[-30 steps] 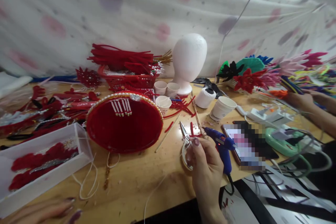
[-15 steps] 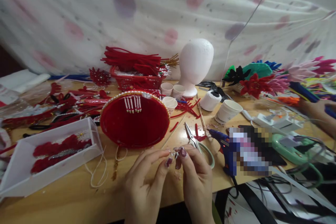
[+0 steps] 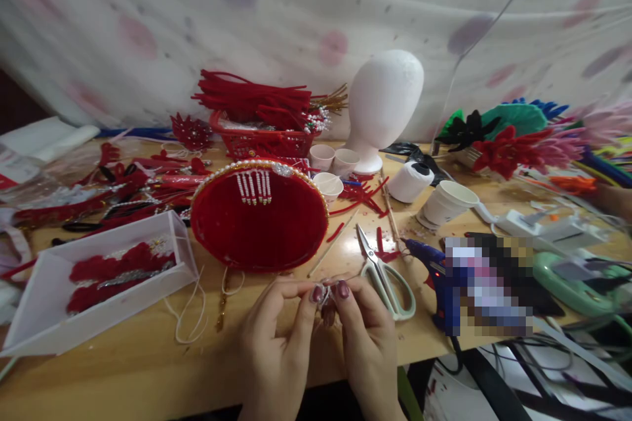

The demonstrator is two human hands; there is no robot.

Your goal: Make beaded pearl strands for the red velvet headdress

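Observation:
My left hand (image 3: 280, 332) and my right hand (image 3: 364, 335) meet at the front of the table, thumbs and fingertips pinched together. Between them is a small whitish, thread-like piece (image 3: 324, 294), mostly hidden by the fingers, so its exact kind is unclear. Just beyond my left hand lies a round red velvet piece (image 3: 261, 230) edged with pearls, with short strands of white beads (image 3: 254, 188) near its top. Scissors (image 3: 385, 275) with pale green handles rest open beside my right hand. A blue glue gun (image 3: 439, 276) is farther right.
At left stands a white box (image 3: 113, 306) holding red trimmings. Behind are a red basket (image 3: 266, 144), paper cups (image 3: 448, 202), a thread spool (image 3: 409, 182) and a white foam head (image 3: 385, 102). Power strips (image 3: 548, 230) and cables crowd the right, where another person's hand (image 3: 612, 200) shows.
My fingertips have drawn closer together around the small whitish piece. The camera view has shifted slightly. The other person's arm at right has moved mostly out of view.

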